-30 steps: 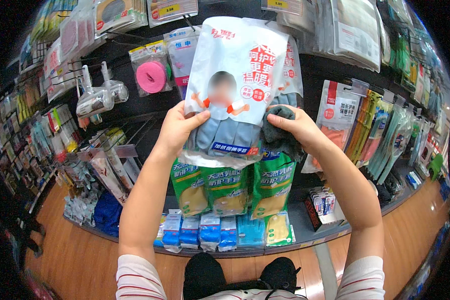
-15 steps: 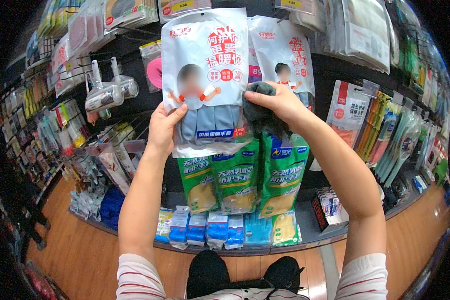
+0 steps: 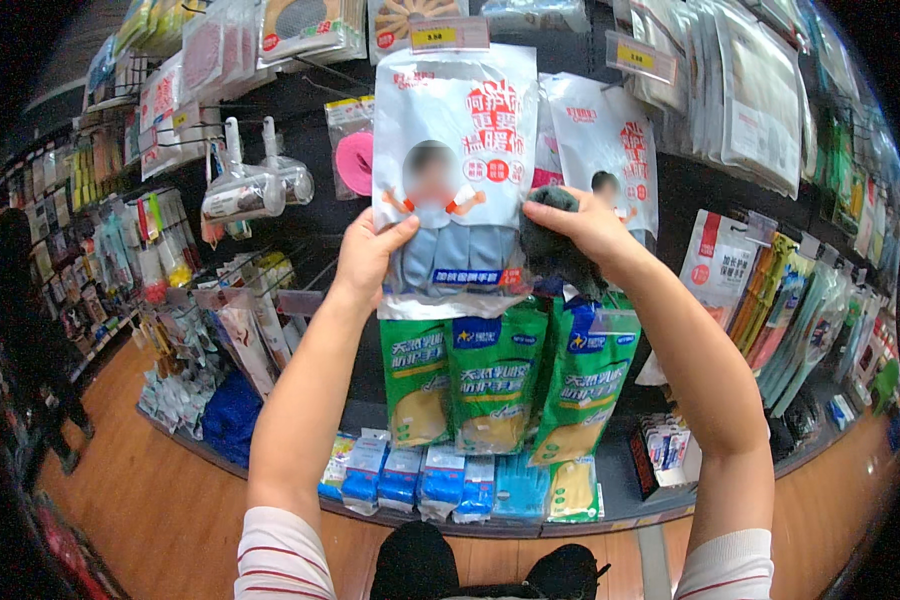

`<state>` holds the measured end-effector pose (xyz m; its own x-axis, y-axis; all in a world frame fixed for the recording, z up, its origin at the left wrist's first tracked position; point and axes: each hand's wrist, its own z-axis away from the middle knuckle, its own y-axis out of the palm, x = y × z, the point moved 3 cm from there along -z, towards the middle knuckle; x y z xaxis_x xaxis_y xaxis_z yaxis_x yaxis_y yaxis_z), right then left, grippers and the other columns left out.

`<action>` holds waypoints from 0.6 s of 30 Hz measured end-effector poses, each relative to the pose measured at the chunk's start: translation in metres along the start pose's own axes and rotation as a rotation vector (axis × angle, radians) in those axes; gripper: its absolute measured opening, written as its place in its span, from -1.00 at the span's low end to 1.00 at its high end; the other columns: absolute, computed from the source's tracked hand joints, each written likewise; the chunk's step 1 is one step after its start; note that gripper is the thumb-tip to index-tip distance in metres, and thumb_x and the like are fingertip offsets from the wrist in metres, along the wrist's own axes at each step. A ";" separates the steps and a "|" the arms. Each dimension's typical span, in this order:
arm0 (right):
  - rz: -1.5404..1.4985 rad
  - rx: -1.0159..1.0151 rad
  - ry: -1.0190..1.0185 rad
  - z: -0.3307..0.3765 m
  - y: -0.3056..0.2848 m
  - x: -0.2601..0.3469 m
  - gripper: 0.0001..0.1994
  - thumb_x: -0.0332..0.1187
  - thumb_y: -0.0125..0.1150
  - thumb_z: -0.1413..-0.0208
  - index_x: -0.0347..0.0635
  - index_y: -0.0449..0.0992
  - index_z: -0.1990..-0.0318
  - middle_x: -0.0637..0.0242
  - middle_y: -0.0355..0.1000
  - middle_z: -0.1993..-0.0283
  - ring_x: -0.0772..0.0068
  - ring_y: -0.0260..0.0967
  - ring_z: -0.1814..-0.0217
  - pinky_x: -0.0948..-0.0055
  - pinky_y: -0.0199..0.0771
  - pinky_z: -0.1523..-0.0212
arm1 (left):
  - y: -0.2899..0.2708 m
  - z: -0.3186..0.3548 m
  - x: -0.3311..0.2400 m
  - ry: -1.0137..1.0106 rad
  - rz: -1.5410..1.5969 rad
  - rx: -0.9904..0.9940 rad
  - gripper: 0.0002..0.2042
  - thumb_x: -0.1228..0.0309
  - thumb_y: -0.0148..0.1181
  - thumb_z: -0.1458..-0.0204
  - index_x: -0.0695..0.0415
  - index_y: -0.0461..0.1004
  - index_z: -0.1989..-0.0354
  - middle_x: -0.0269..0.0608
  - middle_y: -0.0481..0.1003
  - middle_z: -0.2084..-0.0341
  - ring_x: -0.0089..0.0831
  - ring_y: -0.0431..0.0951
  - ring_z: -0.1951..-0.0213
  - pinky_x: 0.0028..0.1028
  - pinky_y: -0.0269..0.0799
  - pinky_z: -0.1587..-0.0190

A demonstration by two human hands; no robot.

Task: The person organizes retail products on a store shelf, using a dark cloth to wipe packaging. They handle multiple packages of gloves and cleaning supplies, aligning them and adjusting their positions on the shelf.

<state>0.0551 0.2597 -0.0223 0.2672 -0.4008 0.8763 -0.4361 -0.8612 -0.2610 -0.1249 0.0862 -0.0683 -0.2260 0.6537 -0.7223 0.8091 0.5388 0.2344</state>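
Left hand [image 3: 367, 255] at edge of white packet [image 3: 456, 190]

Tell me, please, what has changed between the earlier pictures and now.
Since the first picture, the held pack has moved left and tilted more upright, uncovering more of the hanging pack and partly covering the pink roll. Nothing was visibly taken up or let go: the left hand still holds that pack, the right hand the dark cloth.
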 end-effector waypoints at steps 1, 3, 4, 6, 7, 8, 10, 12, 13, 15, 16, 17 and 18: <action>0.001 -0.008 0.013 0.001 0.001 0.001 -0.74 -0.22 0.24 0.00 -0.22 0.46 0.28 0.37 0.45 0.40 0.55 0.38 0.42 0.54 0.40 0.37 | 0.001 0.001 0.000 -0.017 -0.015 -0.018 -0.78 0.49 0.19 0.03 0.19 0.41 0.19 -0.30 0.49 0.28 -0.57 0.47 0.26 -0.54 0.34 0.15; 0.037 -0.018 -0.009 -0.001 0.001 0.000 -0.73 -0.22 0.25 0.01 -0.23 0.46 0.27 0.38 0.45 0.38 0.57 0.37 0.41 0.54 0.39 0.36 | -0.002 0.000 0.002 -0.001 -0.005 0.002 -0.79 0.49 0.20 0.04 0.20 0.41 0.20 -0.28 0.49 0.27 -0.56 0.46 0.25 -0.53 0.33 0.15; 0.046 -0.020 -0.001 0.000 0.003 0.000 -0.73 -0.22 0.25 0.01 -0.23 0.46 0.26 0.38 0.45 0.38 0.57 0.37 0.41 0.54 0.39 0.35 | -0.003 0.000 0.002 -0.009 -0.001 -0.003 -0.79 0.49 0.20 0.04 0.20 0.41 0.20 -0.28 0.49 0.27 -0.56 0.46 0.25 -0.54 0.34 0.15; 0.056 -0.021 0.013 -0.001 0.004 -0.001 -0.72 -0.22 0.25 0.01 -0.24 0.46 0.25 0.38 0.45 0.37 0.57 0.37 0.40 0.55 0.38 0.35 | -0.005 -0.001 0.003 -0.022 0.008 -0.005 -0.79 0.49 0.19 0.04 0.21 0.41 0.20 -0.27 0.49 0.27 -0.56 0.47 0.26 -0.55 0.34 0.16; 0.057 -0.019 0.018 -0.003 0.003 -0.003 -0.72 -0.22 0.25 0.01 -0.24 0.47 0.24 0.38 0.45 0.37 0.57 0.37 0.40 0.55 0.38 0.34 | -0.006 -0.001 0.004 -0.028 0.014 -0.001 -0.78 0.50 0.19 0.04 0.22 0.41 0.20 -0.26 0.50 0.27 -0.56 0.47 0.26 -0.55 0.35 0.17; 0.058 -0.018 0.023 -0.004 0.003 -0.005 -0.72 -0.22 0.25 0.01 -0.24 0.47 0.24 0.38 0.45 0.36 0.57 0.37 0.39 0.55 0.38 0.34 | -0.006 -0.002 0.005 -0.033 0.019 0.002 -0.78 0.50 0.19 0.04 0.22 0.41 0.20 -0.25 0.50 0.27 -0.55 0.48 0.27 -0.55 0.35 0.17; 0.079 -0.038 0.024 -0.007 0.003 -0.006 -0.71 -0.22 0.25 0.01 -0.24 0.47 0.24 0.38 0.45 0.35 0.57 0.37 0.39 0.55 0.38 0.33 | -0.006 -0.004 0.008 -0.060 0.018 0.002 -0.78 0.50 0.19 0.04 0.23 0.41 0.20 -0.24 0.50 0.28 -0.54 0.48 0.28 -0.54 0.37 0.18; 0.087 -0.051 0.034 -0.009 0.003 -0.007 -0.71 -0.21 0.25 0.01 -0.24 0.47 0.23 0.37 0.46 0.34 0.56 0.38 0.38 0.54 0.38 0.32 | -0.007 -0.007 0.010 -0.085 0.016 -0.009 -0.78 0.51 0.19 0.05 0.23 0.41 0.20 -0.23 0.50 0.29 -0.53 0.49 0.28 -0.53 0.38 0.19; 0.084 -0.054 0.043 -0.011 0.004 -0.007 -0.70 -0.21 0.25 0.02 -0.25 0.47 0.23 0.37 0.46 0.34 0.56 0.38 0.38 0.54 0.39 0.32 | -0.008 -0.009 0.012 -0.096 0.014 -0.021 -0.78 0.51 0.19 0.05 0.23 0.41 0.20 -0.22 0.50 0.29 -0.52 0.49 0.28 -0.52 0.38 0.20; 0.078 -0.060 0.059 -0.014 0.006 -0.008 -0.69 -0.21 0.25 0.02 -0.26 0.48 0.23 0.36 0.46 0.34 0.56 0.38 0.39 0.54 0.39 0.32 | -0.011 -0.012 0.013 -0.124 -0.005 -0.048 -0.77 0.51 0.19 0.06 0.24 0.41 0.20 -0.22 0.51 0.29 -0.51 0.49 0.29 -0.51 0.38 0.20; 0.074 -0.064 0.066 -0.016 0.007 -0.009 -0.69 -0.20 0.25 0.02 -0.26 0.48 0.23 0.36 0.47 0.35 0.56 0.38 0.40 0.53 0.39 0.33 | -0.013 -0.014 0.013 -0.143 -0.023 -0.063 -0.77 0.51 0.20 0.06 0.24 0.41 0.20 -0.22 0.51 0.29 -0.51 0.50 0.29 -0.51 0.38 0.20; 0.069 -0.066 0.074 -0.020 0.008 -0.011 -0.69 -0.20 0.26 0.03 -0.27 0.48 0.23 0.36 0.47 0.35 0.55 0.39 0.41 0.53 0.39 0.33 | -0.016 -0.016 0.013 -0.161 -0.041 -0.079 -0.77 0.51 0.20 0.06 0.24 0.42 0.20 -0.21 0.51 0.30 -0.50 0.50 0.29 -0.51 0.38 0.20; 0.071 -0.087 0.076 -0.021 0.000 -0.016 -0.69 -0.20 0.26 0.03 -0.27 0.48 0.25 0.36 0.47 0.36 0.55 0.39 0.42 0.53 0.39 0.34 | -0.013 -0.024 0.025 -0.168 -0.025 -0.050 -0.75 0.49 0.22 0.07 0.25 0.41 0.19 -0.21 0.51 0.30 -0.49 0.49 0.29 -0.50 0.37 0.20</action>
<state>0.0325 0.2726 -0.0281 0.1692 -0.4321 0.8858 -0.5251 -0.8001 -0.2900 -0.1540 0.1085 -0.0732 -0.1490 0.5439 -0.8259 0.7753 0.5826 0.2438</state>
